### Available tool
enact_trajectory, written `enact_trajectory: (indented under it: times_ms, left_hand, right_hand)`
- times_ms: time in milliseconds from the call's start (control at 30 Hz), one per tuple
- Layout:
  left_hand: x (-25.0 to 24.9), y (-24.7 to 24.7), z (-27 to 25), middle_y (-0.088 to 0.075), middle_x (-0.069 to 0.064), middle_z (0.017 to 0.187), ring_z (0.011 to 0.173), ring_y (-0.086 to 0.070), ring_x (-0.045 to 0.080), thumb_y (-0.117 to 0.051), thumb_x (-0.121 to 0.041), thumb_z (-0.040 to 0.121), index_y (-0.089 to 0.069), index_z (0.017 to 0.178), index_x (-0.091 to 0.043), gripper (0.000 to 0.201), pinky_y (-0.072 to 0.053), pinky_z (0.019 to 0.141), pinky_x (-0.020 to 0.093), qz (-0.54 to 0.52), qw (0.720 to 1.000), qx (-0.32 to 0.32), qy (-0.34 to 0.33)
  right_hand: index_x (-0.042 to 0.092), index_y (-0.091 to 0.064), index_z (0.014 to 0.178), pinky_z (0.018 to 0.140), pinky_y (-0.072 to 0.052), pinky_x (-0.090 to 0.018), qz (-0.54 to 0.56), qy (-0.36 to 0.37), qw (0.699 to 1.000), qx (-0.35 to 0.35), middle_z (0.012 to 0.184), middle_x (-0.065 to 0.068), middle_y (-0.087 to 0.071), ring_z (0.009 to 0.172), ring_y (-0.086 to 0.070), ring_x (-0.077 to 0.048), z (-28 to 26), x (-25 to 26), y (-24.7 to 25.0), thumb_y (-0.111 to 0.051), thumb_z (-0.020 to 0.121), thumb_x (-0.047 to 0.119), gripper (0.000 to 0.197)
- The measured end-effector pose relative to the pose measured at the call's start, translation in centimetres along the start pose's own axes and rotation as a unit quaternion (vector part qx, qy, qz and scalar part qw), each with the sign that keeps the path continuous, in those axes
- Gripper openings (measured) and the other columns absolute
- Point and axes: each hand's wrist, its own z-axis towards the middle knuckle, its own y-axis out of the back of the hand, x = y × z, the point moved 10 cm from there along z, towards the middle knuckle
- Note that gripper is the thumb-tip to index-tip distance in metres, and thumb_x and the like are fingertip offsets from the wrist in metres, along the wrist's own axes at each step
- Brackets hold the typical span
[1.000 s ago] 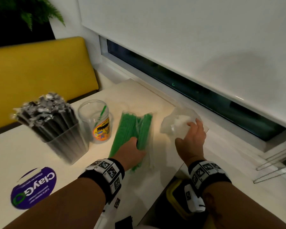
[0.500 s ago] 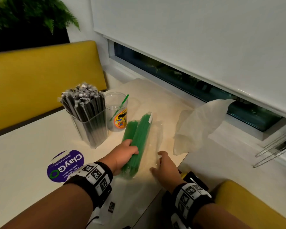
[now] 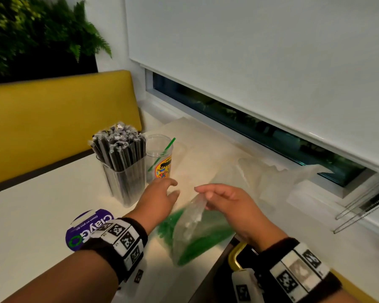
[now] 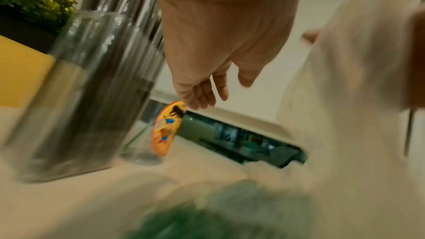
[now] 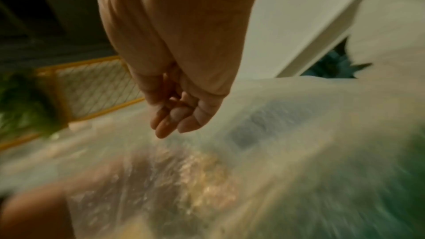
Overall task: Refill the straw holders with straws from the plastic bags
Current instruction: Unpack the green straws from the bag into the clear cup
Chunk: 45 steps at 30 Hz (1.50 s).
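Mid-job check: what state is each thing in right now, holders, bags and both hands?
Square holder: upright, packed with black wrapped straws.
Round cup: upright, one green straw.
Green straw bag: on table, top lifted.
Empty bag: lying crumpled.
Left hand: open, holding nothing.
Right hand: pinching bag's top.

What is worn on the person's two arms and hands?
Both forearms are bare, without sleeves, and the hands wear no gloves. The left wrist band and the right wrist band are black, each carrying white blocks printed with black square code markers.

Left hand [image 4: 220,30] beside straw holder [image 4: 76,94]
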Motion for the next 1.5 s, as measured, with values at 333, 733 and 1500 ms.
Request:
enact_trajectory:
  times_ms: [333, 733, 1500]
  left_hand:
    - [-4.6, -3.4, -0.2, -0.063, 0.0, 0.063, 0.052, -0.053, 0.008, -0.07, -0.023, 0.089, -0.068, 0.088, -0.008, 0.016, -0.045, 0.052, 0.02, -0.32, 0.912, 0.231, 0.114]
    - [-3.2, -4.2, 0.6, -0.068, 0.01, 0.065, 0.057, -0.055, 0.018, -0.067, 0.001, 0.085, -0.066, 0.071, -0.013, 0.02, -0.043, 0.052, 0.021, -0.236, 0.954, 0.159, 0.094]
    - [-6.1, -1.3, 3.4, -0.057, -0.004, 0.105, 0.087, -0.061, 0.013, -0.081, -0.02, 0.072, -0.038, 0.132, -0.028, 0.074, -0.052, 0.071, 0.027, -0.271, 0.957, 0.089, 0.06]
  right_hand:
    - [0.005, -0.044, 0.097, 0.056, -0.047, -0.017, 0.005, 0.023, 1.0, -0.006, 0.066, 0.002, -0.068, 0.058, -0.061, -0.001, 1.6, -4.2, -2.3, -0.067, 0.081, -0.015, 0.035]
    - [0.014, -0.058, 0.086, 0.064, -0.049, -0.036, -0.097, -0.062, 0.977, -0.178, 0.069, 0.001, -0.055, 0.061, -0.052, -0.012, 4.0, -6.0, 4.4, -0.067, 0.088, 0.019, 0.011]
    - [0.022, -0.015, 0.148, 0.121, -0.013, -0.048, -0.5, 0.099, 0.86, 0.006, 0.104, 0.001, -0.069, 0.111, -0.06, -0.017, 9.1, -0.8, 2.0, -0.053, 0.093, 0.014, 0.068]
